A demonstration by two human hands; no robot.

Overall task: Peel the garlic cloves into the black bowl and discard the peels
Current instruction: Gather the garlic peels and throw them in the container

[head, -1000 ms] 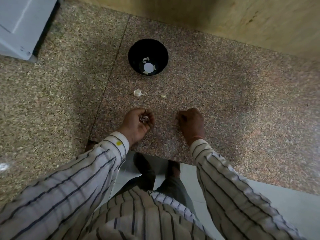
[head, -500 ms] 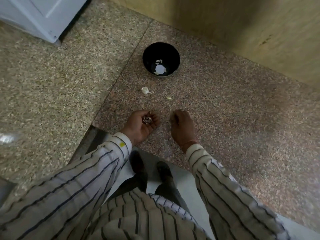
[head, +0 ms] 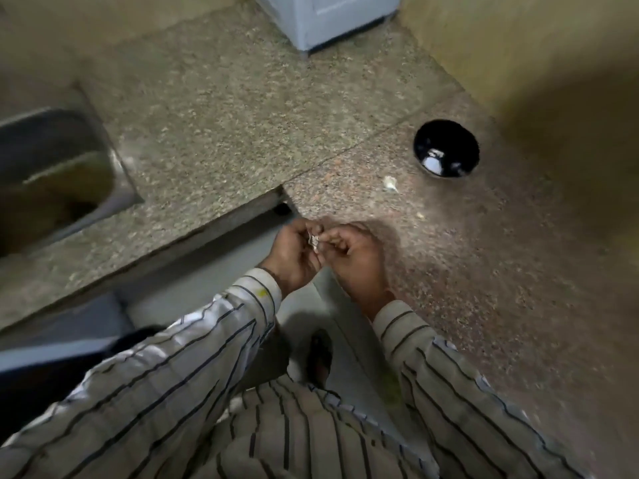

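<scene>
Garlic work takes place on a speckled stone desk (head: 466, 288), the largest thing in view, with a metal sink (head: 52, 174) sunk into it at the far left and a pale grey appliance (head: 332, 19) standing at its back edge. Striped sleeves (head: 166, 368) reach in from the bottom of the picture. The black bowl (head: 446, 147) sits on the desk near the wall at the upper right, well apart from the hands, with pale pieces lying in its bottom, too blurred to tell as cloves or glare. The left hand (head: 294, 255) and the right hand (head: 359, 261) meet just off the front edge of the desk, fingertips together. Each grip is curled in, and both pinch the same small whitish garlic piece (head: 314, 240) between them; whether it is a clove or loose peel cannot be told through the blur. A single garlic clove (head: 390, 183) lies on the desk between the hands and the bowl, closer to the bowl. A tiny pale scrap (head: 420, 215) lies on the desk just to the right of that clove and nearer the person.
</scene>
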